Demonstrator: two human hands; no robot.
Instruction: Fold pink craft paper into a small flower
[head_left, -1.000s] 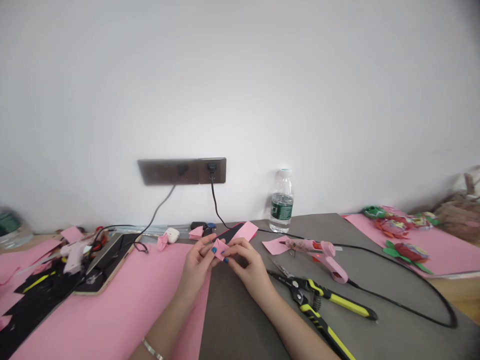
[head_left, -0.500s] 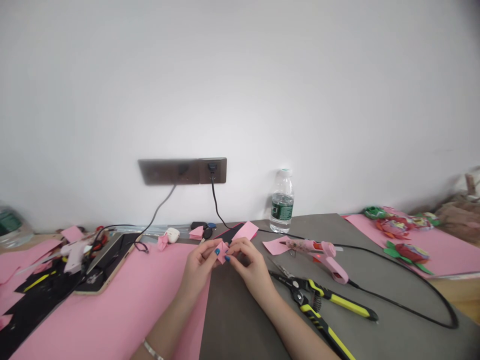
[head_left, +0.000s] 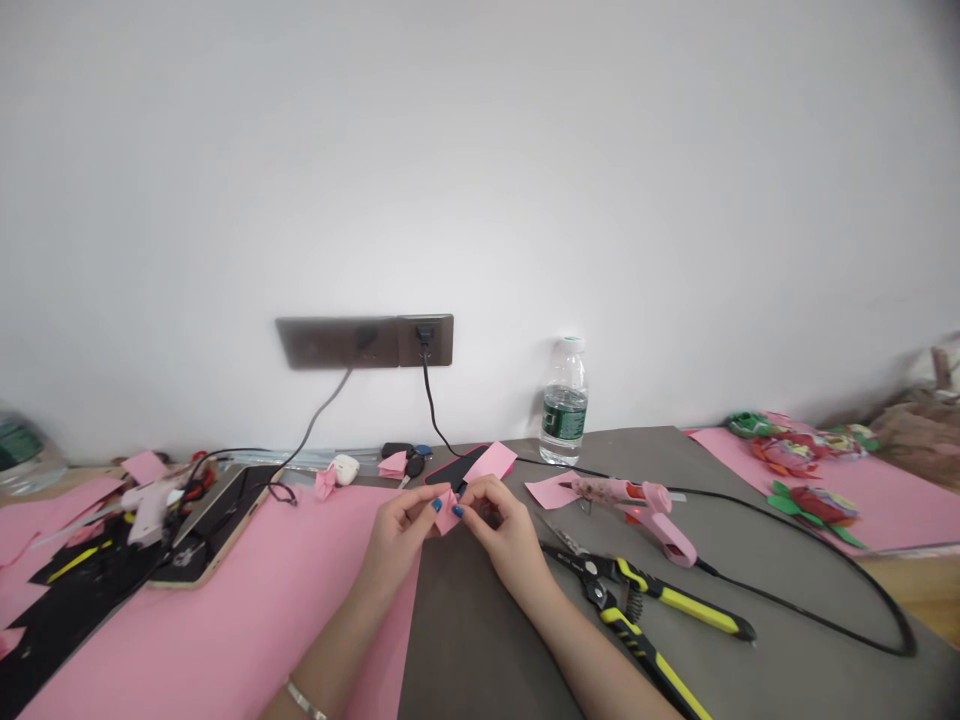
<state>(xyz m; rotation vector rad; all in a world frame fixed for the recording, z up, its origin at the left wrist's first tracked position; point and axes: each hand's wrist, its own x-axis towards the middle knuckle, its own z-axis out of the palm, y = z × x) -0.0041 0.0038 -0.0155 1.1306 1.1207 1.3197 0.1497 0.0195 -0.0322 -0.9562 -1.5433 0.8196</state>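
Observation:
A small folded piece of pink paper (head_left: 447, 515) is held up between both hands over the middle of the table. My left hand (head_left: 405, 530) pinches its left side between thumb and fingers. On its right side, the thumb and fingers of my right hand (head_left: 493, 520) are closed on the same paper. Just behind the hands lies a phone with a pink edge (head_left: 450, 470), partly covered by a pink paper piece (head_left: 491, 462). To the right, a pink glue gun (head_left: 626, 495) rests on its side near another pink paper piece (head_left: 551, 490).
Yellow-and-black pliers (head_left: 600, 590) lie right of my right forearm. A water bottle (head_left: 564, 405) stands against the wall. Pink sheet (head_left: 285, 600) covers the left; a tablet-like device (head_left: 217, 530) and second glue gun (head_left: 150, 505) lie beyond. Paper flowers (head_left: 817, 505) are at right.
The fingers have shifted slightly on the folded pink paper, and its angle has turned a little. Everything else on the table stays where it was.

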